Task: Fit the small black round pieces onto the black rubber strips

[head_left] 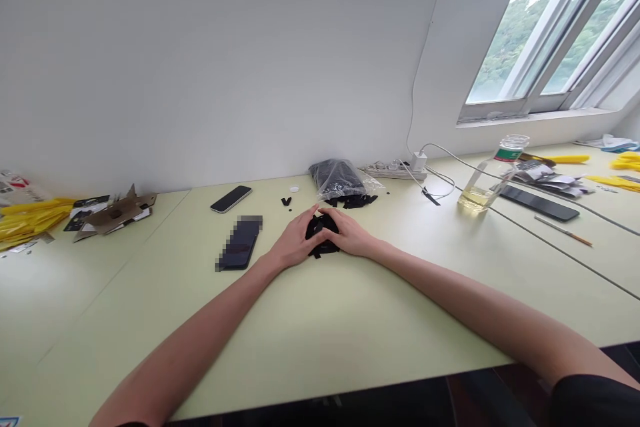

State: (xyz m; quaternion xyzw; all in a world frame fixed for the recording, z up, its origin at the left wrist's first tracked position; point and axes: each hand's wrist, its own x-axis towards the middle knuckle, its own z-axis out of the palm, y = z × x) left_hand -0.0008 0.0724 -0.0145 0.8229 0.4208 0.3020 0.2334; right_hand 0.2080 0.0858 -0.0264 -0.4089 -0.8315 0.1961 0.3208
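Note:
My left hand (295, 240) and my right hand (353, 235) lie on the pale green table (320, 347), fingertips and thumb tips meeting. Together they ring a small heap of flat black pieces (323, 223). The fingers of both hands are stretched out and do not close around any single piece I can make out. Parts of the heap stick out below the thumbs, and the rest is partly covered. Just beyond the hands, a clear plastic bag (337, 179) full of black pieces rests against the wall, with more loose black pieces (353, 201) at its mouth.
Left of my hands lie two phones, one dark (243, 243) and one grey-edged (231, 199), and a black V-shaped piece (286, 201). A power strip (395, 170) with cables stands behind. To the right are a bottle of yellowish liquid (477, 197), another phone (540, 203) and a thin tool (563, 231).

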